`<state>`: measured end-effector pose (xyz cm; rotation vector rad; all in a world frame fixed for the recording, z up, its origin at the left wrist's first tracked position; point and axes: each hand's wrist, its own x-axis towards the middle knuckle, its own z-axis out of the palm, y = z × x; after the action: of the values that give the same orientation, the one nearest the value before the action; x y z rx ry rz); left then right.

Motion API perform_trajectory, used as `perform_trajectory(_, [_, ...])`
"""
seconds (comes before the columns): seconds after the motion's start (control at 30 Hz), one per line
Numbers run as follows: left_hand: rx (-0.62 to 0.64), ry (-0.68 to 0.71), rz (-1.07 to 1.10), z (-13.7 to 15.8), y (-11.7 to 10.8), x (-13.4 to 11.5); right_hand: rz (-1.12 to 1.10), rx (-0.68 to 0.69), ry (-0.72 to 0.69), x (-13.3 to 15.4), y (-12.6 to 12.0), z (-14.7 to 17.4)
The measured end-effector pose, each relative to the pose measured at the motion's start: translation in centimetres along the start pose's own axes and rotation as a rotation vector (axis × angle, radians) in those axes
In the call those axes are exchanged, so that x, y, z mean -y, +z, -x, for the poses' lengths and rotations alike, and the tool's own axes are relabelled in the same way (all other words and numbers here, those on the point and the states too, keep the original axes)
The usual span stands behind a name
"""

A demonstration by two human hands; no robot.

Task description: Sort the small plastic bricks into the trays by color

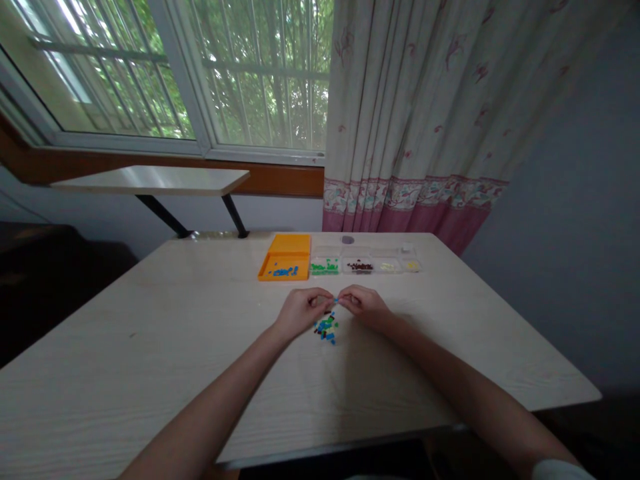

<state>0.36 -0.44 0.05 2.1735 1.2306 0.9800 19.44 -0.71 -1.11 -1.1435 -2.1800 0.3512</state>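
Observation:
My left hand and my right hand meet above the middle of the table, fingertips pinched close together. Between them shows a tiny blue plastic piece, gripped from both sides; whether it is one piece or two joined is too small to tell. Just below my fingers lies a loose pile of small pieces in blue, green, dark brown and pale yellow. Beyond my hands stands an orange box, its lid folded back, with small blue pieces inside.
Right of the orange box, clear plastic boxes hold green pieces, dark brown pieces and yellow pieces. A grey round spot is at the table's back edge. A raised shelf stands at the back left, near a window and curtain.

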Motion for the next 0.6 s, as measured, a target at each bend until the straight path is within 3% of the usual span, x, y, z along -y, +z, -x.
perform_trajectory(0.6, [0.025,0.051,-0.037,-0.06,-0.38,0.31,0.032,0.031,0.009,0.31,-0.36,-0.08])
